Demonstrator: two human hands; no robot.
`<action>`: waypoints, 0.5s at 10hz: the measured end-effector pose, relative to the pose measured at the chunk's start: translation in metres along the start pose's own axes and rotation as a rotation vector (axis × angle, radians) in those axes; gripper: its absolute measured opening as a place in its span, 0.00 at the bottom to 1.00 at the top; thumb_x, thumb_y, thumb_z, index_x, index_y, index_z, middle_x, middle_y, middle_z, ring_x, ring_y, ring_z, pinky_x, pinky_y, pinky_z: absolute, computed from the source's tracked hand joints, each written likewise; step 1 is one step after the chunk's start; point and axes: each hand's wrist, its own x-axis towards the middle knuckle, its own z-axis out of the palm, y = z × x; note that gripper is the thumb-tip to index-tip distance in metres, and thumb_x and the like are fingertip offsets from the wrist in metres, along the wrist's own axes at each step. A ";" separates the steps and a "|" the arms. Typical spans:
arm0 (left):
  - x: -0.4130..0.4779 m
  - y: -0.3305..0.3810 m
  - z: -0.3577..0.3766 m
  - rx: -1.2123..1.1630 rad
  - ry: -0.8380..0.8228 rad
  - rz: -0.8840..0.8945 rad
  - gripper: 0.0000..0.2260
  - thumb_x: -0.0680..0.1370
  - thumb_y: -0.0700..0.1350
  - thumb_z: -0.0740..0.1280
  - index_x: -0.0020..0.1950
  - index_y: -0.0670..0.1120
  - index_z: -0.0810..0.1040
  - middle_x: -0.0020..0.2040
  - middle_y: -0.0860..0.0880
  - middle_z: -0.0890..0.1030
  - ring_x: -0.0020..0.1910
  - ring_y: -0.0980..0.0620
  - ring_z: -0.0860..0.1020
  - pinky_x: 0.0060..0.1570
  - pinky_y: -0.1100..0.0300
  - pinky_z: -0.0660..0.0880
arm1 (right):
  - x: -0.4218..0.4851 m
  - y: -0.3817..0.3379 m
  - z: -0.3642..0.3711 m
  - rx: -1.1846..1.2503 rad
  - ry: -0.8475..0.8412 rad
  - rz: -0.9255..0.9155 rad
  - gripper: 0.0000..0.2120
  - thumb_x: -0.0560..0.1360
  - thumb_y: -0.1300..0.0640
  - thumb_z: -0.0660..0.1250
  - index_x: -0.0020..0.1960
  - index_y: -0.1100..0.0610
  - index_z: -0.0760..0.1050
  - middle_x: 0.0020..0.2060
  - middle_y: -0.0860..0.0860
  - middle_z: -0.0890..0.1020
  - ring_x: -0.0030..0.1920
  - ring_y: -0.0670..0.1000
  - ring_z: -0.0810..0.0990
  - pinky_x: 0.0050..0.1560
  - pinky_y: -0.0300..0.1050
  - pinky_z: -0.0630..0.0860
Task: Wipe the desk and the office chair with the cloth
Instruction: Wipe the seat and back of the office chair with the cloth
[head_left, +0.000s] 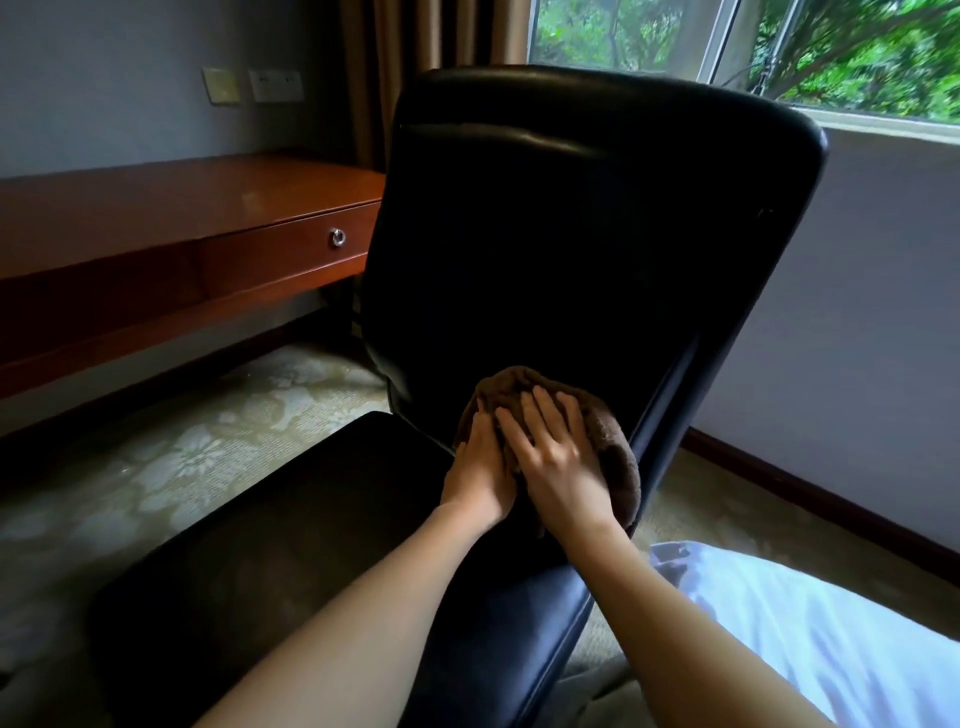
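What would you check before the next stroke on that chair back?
1. Brown cloth against the backrest: ok, it lies low on it.
2. Right hand flat on the cloth: ok, fingers spread.
3. Left hand on the cloth: ok, beside the right.
4. Cloth spread out: not ok, it is bunched.
5. Dust on the backrest: cannot tell, too dark.
6. Desk wiped: cannot tell.

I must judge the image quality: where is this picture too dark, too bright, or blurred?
Head view: the office chair is almost black, detail lost; the window is bright and smeared at upper right; the left hand, right hand and cloth look sharp; the desk shows glare.
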 end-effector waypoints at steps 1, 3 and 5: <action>0.012 -0.031 0.016 -0.007 -0.106 -0.069 0.36 0.78 0.70 0.53 0.81 0.53 0.51 0.74 0.43 0.69 0.68 0.42 0.73 0.66 0.49 0.71 | -0.009 -0.010 0.016 0.037 -0.096 -0.042 0.21 0.78 0.61 0.59 0.70 0.61 0.73 0.67 0.65 0.76 0.71 0.65 0.72 0.72 0.63 0.62; -0.004 -0.046 0.017 -0.006 -0.191 -0.175 0.36 0.76 0.71 0.40 0.81 0.57 0.53 0.75 0.43 0.68 0.71 0.41 0.71 0.69 0.46 0.70 | -0.023 -0.031 0.035 0.115 -0.115 -0.056 0.22 0.74 0.61 0.56 0.63 0.62 0.79 0.60 0.65 0.80 0.65 0.65 0.78 0.72 0.59 0.56; -0.010 -0.064 0.017 0.017 -0.220 -0.125 0.22 0.86 0.49 0.52 0.80 0.50 0.54 0.82 0.50 0.55 0.81 0.47 0.48 0.78 0.52 0.52 | -0.042 -0.043 0.067 0.177 -0.319 -0.013 0.26 0.71 0.59 0.55 0.63 0.62 0.80 0.57 0.62 0.82 0.59 0.63 0.82 0.72 0.53 0.54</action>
